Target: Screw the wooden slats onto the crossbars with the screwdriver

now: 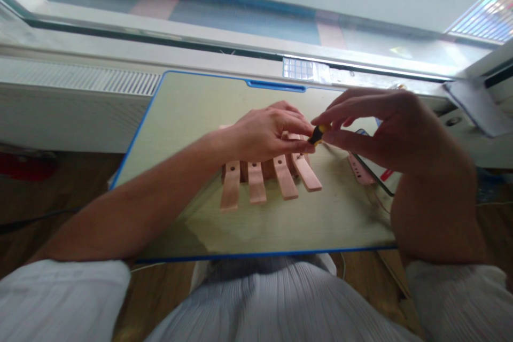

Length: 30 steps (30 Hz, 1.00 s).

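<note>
Between my two hands is a small screwdriver with a black and yellow handle; its tip is hidden. My right hand pinches the handle's right end between thumb and fingertips. The thumb and forefinger of my left hand close on its left end, over a wooden piece. Several flat wooden strips stick out from this piece towards me, among them a strip at the right and a strip at the left. Dark round screw heads or holes show near their upper ends. My left hand covers much of the piece.
The pale table has a blue edge and a slot at the far side. A phone or tablet and a pink item lie to the right, partly behind my right hand. Past the table are a radiator and a window sill.
</note>
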### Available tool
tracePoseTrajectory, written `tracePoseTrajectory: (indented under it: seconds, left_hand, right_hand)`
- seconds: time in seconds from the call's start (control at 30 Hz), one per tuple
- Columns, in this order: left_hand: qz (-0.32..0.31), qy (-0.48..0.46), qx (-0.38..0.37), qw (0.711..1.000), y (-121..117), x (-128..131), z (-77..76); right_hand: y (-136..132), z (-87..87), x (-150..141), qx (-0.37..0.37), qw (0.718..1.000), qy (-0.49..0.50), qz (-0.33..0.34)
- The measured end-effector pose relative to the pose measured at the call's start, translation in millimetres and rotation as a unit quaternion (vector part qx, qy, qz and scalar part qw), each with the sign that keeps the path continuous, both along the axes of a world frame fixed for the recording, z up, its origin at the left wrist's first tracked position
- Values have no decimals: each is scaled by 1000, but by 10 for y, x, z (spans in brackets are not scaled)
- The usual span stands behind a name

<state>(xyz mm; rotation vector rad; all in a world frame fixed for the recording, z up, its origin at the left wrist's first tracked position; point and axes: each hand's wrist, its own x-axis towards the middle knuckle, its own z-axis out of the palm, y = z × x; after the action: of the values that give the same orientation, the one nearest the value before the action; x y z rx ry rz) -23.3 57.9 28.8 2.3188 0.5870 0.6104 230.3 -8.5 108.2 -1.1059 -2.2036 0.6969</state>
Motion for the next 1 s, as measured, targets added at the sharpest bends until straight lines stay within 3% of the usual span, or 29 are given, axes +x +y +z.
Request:
tracePoseTrajectory:
  seconds: [0.3, 0.7, 1.0]
  left_hand:
    - [8, -1, 11, 1000, 11, 0, -22]
    - [15, -7, 11, 1000, 20, -14, -60]
    - [-20, -24, -1, 1000, 34, 13, -36]
  right_hand:
    - [17, -23, -12, 24, 999, -27, -29]
    - [74, -182, -79, 76, 991, -67, -82]
    - [5, -5, 2, 8, 1000, -12, -14]
